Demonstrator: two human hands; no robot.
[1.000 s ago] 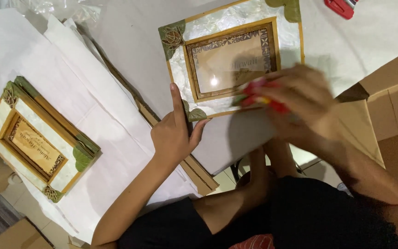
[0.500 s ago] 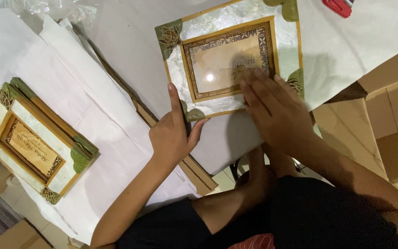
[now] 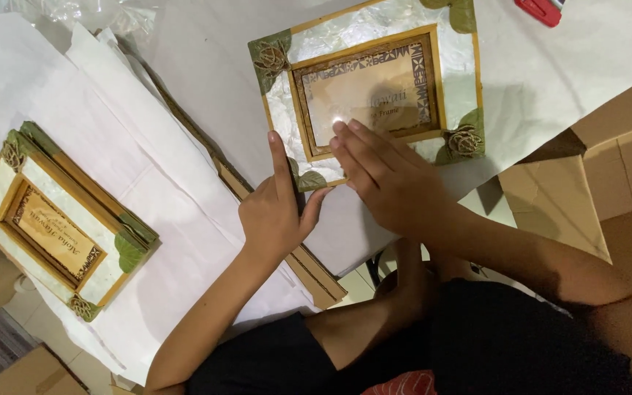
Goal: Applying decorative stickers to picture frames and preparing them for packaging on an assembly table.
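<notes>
on white paper (image 3: 184, 95), left hand (image 3: 276, 216) and right hand (image 3: 389, 179) press picture frame (image 3: 367, 84).

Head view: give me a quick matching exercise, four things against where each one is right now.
1. left hand
2. right hand
3. stack of frames
4. red object

A. top right edge, on the white paper
B. far left, apart from both hands
C. fingers flat on the frame's glass
D. at the frame's lower left corner

Pairs: 1-D, 2-C, 3-B, 4-A
</notes>
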